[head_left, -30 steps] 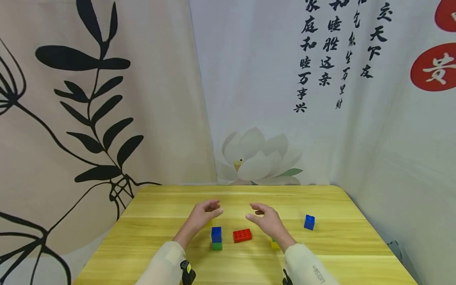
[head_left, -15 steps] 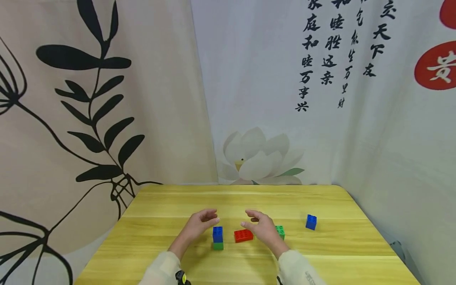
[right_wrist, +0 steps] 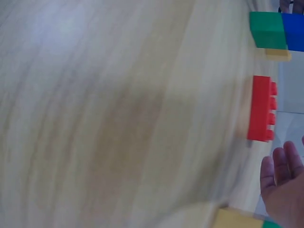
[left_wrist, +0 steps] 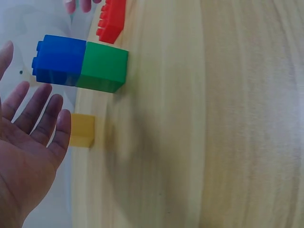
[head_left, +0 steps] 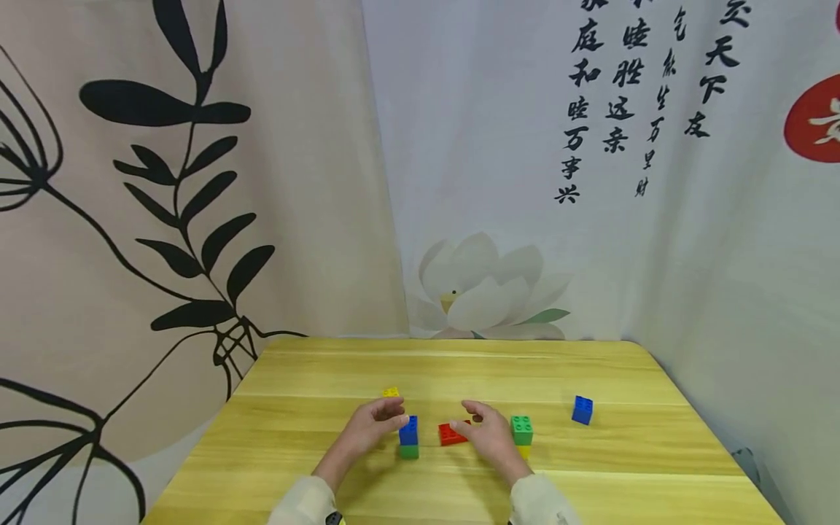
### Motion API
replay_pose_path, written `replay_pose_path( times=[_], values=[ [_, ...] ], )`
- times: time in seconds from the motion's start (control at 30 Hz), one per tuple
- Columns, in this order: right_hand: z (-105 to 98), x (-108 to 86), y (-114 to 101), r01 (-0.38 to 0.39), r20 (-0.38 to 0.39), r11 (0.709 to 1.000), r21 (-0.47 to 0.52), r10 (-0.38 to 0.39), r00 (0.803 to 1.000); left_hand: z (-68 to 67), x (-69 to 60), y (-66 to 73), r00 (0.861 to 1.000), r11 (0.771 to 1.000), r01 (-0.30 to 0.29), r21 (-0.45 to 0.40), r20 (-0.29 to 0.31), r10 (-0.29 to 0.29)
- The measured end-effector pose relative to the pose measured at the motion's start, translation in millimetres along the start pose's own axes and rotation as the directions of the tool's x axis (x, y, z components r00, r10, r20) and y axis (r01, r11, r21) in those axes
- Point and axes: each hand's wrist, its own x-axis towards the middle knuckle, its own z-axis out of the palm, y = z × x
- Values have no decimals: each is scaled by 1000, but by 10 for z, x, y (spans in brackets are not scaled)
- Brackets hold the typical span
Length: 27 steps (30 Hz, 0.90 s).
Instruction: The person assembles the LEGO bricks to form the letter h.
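My left hand [head_left: 364,436], its fingers loosely bent, is just left of a stack of a blue brick [head_left: 409,429] on a green brick [left_wrist: 103,68]. It holds nothing. A yellow brick [head_left: 391,391] stands behind that hand, partly hidden by it in the left wrist view. My right hand [head_left: 491,437] hovers between a red brick [head_left: 449,436] and a second stack, a green brick [head_left: 521,430] on a yellow brick [head_left: 524,452]. Its thumb overlaps the red brick in the head view, while the right wrist view shows a gap between fingers and brick.
A single blue brick [head_left: 582,410] lies farther right on the wooden table [head_left: 623,467]. Behind the table's far edge hangs a printed curtain [head_left: 315,182] with plants, a lotus and writing.
Both hands have come lower and nearer the body, the fingers staying loosely bent. The yellow brick and the green-on-yellow stack are less covered now. The head view has turned slightly left.
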Motion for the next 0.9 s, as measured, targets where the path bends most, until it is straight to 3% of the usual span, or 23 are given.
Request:
replay_pose_path(
  times=[0.37, 0.9],
  values=[
    [53, 23, 193, -19, -36, 1000, 12, 19, 999, 80, -28, -111, 1000, 999, 17, -43, 26, -16],
    [132, -21, 183, -63, -7, 998, -14, 63, 998, 86, -105, -131, 998, 997, 61, -41, 35, -60]
  ],
)
